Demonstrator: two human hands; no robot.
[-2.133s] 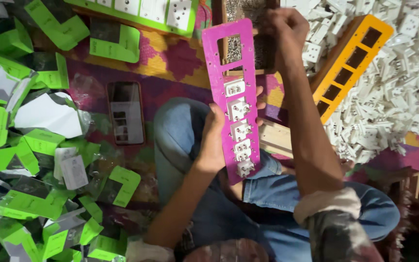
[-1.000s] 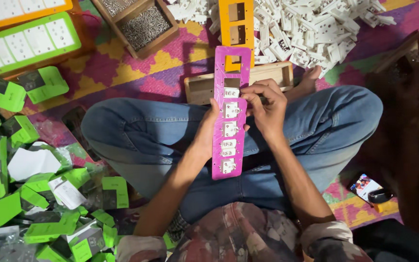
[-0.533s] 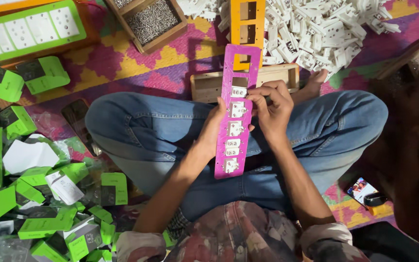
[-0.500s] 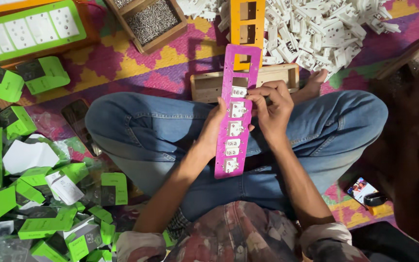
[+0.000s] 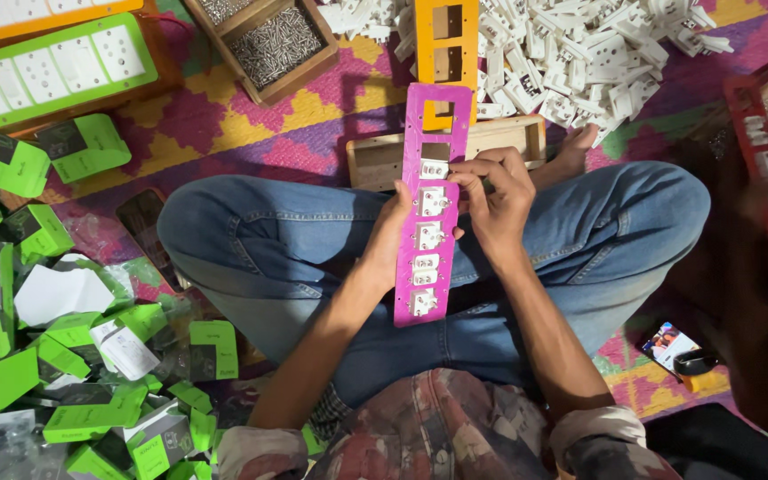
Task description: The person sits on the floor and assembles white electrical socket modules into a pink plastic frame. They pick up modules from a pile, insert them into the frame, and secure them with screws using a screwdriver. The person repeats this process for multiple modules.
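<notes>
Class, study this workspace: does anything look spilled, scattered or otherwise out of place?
Yes. White plastic parts lie in a loose heap on the mat, not in a tray, and green boxes are strewn about, some torn open. The pink panel itself sits straight in both hands.

Only one view is given, taken from a camera worn on the head. It is aimed almost straight down, close over the crossed legs and lap, with the patterned rug seen around them at the frame's edges.

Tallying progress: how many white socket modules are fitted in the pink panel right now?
5, in a column down the pink panel: at. The top two slots are unfilled; fingers partly cover the upper modules.
</notes>
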